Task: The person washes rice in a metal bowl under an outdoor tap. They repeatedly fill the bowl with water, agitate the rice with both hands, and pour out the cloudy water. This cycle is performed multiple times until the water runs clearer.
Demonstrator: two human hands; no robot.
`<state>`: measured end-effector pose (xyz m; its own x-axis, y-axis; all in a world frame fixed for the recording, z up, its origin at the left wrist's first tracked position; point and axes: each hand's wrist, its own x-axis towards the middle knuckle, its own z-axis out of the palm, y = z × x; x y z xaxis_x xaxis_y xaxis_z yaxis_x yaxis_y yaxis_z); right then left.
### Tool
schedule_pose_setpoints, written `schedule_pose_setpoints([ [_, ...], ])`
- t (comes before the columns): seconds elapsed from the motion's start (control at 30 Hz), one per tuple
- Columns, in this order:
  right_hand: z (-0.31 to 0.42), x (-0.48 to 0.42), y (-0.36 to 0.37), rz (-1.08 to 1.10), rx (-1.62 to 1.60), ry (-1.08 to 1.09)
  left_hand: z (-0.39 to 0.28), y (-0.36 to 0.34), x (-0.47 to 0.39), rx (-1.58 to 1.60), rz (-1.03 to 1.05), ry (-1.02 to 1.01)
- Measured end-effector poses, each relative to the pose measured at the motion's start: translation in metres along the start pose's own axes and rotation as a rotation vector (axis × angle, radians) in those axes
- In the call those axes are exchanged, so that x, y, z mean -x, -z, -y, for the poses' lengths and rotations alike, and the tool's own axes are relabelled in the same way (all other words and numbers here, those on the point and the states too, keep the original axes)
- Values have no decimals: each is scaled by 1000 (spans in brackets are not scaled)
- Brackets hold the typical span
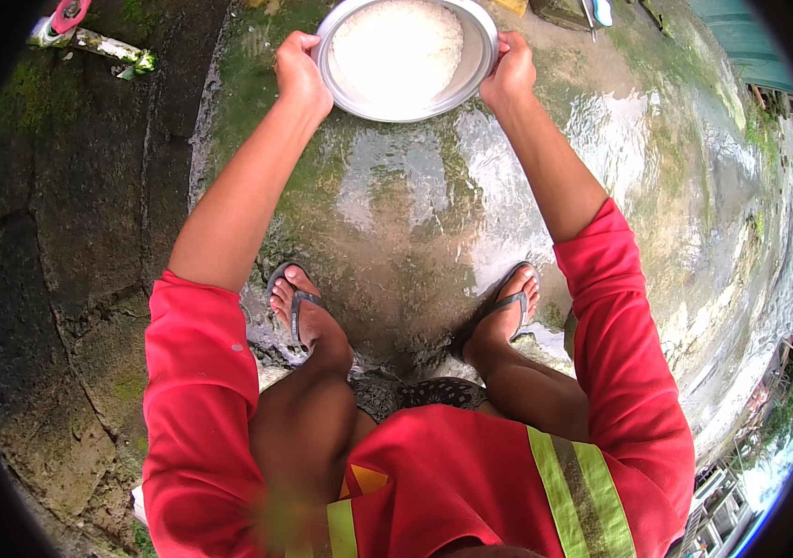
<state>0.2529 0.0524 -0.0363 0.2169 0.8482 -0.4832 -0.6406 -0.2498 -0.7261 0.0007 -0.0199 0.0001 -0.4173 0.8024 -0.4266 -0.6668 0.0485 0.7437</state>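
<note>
Between my outstretched arms is a round metal basin (404,114) with a wide rim, at the top of the view. White grains that look like rice (396,49) fill much of it, glaring in bright light; a paler strip of the basin's inside shows at the right. My left hand (303,75) grips the rim on the left, its thumb over the edge. On the opposite side my right hand (510,71) holds the rim, fingers partly hidden behind it. The basin's underside is out of sight, so I cannot tell whether it touches the ground.
Wet, mossy concrete (396,258) lies under my feet in flip-flops (302,307). Dark stone slabs (89,174) run along the left. A pipe with a pink-red fitting (70,14) is at the top left. A stone block (564,12) and a blue-and-white brush-like object (602,12) lie beyond the basin.
</note>
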Motion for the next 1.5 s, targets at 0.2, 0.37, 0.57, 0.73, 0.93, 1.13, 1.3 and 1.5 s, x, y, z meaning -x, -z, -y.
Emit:
schedule_pose_setpoints([
  [0.2, 1, 5, -2, -1, -11, 5, 1, 0, -1, -4, -6, -5],
  [0.37, 4, 8, -4, -36, 8, 9, 1, -1, 0, -20, -19, -16],
  [0.57, 8, 21, -11, -7, 70, 36, -3, 2, -4, -73, 8, -23],
  [0.73, 17, -10, -3, 136, 245, -30, -23, -22, 7, -200, -44, 195],
  [0.93, 13, -3, -8, 187, 511, -83, -23, 26, -12, -354, -93, 567],
  [1.13, 2, -14, -11, 392, 259, 92, 4, 52, 44, -262, -62, 510],
  [1.3, 14, -17, -47, 537, 847, 644, -10, 55, 108, -515, -33, 910],
  [1.5, -10, 2, -5, 334, 1492, 574, -155, 64, 64, -826, -64, -645],
])
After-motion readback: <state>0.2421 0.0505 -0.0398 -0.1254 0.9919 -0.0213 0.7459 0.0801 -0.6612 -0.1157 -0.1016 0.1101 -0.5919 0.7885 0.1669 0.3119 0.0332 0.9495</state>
